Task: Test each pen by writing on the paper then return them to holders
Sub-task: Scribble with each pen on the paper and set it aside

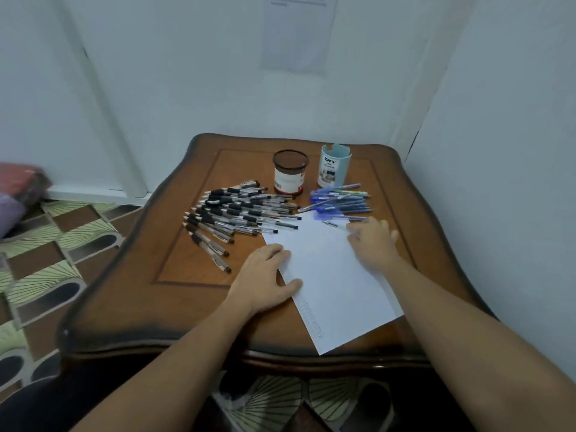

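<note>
Left hand [265, 275] flat on the paper [336, 275], fingers straight, pinning it to the counter [187, 260]. Right hand [372, 241], fingers loosely apart, touches the blue pens [343, 204] at the sheet's far corner (light, slick, stiff; probably best pinched mid-barrel).

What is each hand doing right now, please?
Left hand: open, pressing flat on the paper.
Right hand: open, fingertips touching a pen, not gripping it yet.
</note>
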Motion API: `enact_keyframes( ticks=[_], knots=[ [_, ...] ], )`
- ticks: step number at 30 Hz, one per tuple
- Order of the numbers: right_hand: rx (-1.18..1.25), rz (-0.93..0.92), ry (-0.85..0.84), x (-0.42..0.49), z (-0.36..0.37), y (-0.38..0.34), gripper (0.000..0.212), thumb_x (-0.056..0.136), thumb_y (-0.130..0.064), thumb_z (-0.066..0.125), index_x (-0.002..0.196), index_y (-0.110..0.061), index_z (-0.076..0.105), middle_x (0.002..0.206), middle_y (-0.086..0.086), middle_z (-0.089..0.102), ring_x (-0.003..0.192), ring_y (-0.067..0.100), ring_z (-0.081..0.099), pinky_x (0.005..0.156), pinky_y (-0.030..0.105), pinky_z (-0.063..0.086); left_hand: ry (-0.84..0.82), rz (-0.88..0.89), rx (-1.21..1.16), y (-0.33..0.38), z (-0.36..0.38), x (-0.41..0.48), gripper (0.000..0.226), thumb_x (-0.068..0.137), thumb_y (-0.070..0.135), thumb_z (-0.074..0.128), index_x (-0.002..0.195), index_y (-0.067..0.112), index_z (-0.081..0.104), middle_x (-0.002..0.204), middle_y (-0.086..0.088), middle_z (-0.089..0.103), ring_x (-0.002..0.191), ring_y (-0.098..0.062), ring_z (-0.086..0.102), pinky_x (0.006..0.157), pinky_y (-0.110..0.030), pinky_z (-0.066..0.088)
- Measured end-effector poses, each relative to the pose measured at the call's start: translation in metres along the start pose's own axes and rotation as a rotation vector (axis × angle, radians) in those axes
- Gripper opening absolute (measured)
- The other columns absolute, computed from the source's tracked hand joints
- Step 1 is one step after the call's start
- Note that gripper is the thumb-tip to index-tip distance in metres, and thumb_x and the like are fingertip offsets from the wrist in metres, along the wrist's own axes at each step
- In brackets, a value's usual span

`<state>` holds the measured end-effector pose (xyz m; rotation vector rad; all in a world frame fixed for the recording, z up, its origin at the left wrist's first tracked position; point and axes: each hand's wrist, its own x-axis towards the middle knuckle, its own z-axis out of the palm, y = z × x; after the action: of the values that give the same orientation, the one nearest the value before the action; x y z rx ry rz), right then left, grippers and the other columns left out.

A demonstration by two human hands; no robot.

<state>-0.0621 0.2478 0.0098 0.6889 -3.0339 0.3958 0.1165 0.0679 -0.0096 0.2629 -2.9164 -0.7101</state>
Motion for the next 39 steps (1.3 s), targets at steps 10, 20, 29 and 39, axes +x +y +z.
enact_keyframes(
  ticks=[10, 20, 29, 39],
  knots=[
    [0.658, -0.060, -0.026, -0.054, -0.028, -0.019, 0.020, 0.103, -0.009, 0.042, 0.114, -0.020, 0.056, 0.088, 0.005, 0.068, 0.079, 0.018, 0.065, 0.064, 0.031, 0.052, -0.007, -0.030, 0.000, -0.002, 0.004, 0.000, 0.081, 0.077, 0.065, 0.043, 0.143, 0.019, 0.047, 0.153, 0.001, 0.037, 0.141, -0.015, 0.028, 0.118, -0.035, 0.018],
    [1.302, 0.100, -0.225, -0.119, -0.005, -0.033, 0.053, 0.098, -0.056, 0.030, 0.090, -0.014, 0.061, 0.056, 0.008, 0.055, 0.052, 0.019, 0.048, 0.050, 0.030, 0.036, -0.003, -0.012, 0.063, -0.004, 0.009, -0.003, 0.062, 0.092, 0.058, 0.051, 0.144, 0.025, 0.045, 0.156, -0.001, 0.033, 0.144, -0.017, 0.025, 0.120, -0.037, 0.016],
    [1.167, 0.014, -0.139, -0.148, 0.011, -0.034, 0.040, 0.081, -0.043, 0.069, 0.066, -0.013, 0.048, 0.050, -0.001, 0.050, 0.047, 0.007, 0.045, 0.053, 0.022, 0.037, 0.010, -0.019, 0.070, 0.001, 0.007, -0.005, 0.059, 0.093, 0.056, 0.051, 0.143, 0.026, 0.047, 0.156, -0.002, 0.033, 0.145, -0.015, 0.024, 0.119, -0.035, 0.013],
    [0.998, 0.038, -0.098, -0.160, 0.022, -0.032, 0.037, 0.079, -0.009, 0.069, 0.055, -0.011, 0.041, 0.054, 0.010, 0.043, 0.047, 0.007, 0.048, 0.054, 0.026, 0.035, 0.002, -0.032, 0.062, 0.002, 0.005, -0.004, 0.059, 0.092, 0.056, 0.052, 0.143, 0.026, 0.048, 0.157, -0.002, 0.033, 0.145, -0.014, 0.024, 0.119, -0.034, 0.013]
  ],
)
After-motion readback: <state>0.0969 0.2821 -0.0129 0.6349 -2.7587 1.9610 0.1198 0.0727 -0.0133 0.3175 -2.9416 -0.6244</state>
